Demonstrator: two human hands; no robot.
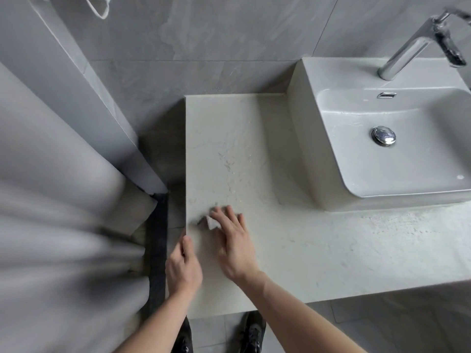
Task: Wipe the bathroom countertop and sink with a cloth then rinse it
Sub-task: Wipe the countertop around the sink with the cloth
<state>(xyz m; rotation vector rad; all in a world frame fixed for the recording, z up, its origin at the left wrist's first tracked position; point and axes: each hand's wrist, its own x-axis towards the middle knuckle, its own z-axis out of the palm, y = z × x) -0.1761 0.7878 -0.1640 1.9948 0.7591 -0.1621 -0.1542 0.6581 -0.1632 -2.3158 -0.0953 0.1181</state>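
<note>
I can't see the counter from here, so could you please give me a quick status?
Right hand flat, pressing cloth on countertop. Left hand gripping counter's left edge. Sink untouched, nothing in the way.

Both my arms are bare and reach forward from the bottom of the view. My right hand lies flat, palm down, with my fingers stretched out and a little spread. My fingertips point away from me and a bit to the left. My right wrist is bent a little, and my forearm runs back toward the lower right. My left hand sits just beside my right hand, on its left. My left thumb sticks up and points forward, and my other fingers curl down out of sight. My left forearm runs back toward the lower left.
</note>
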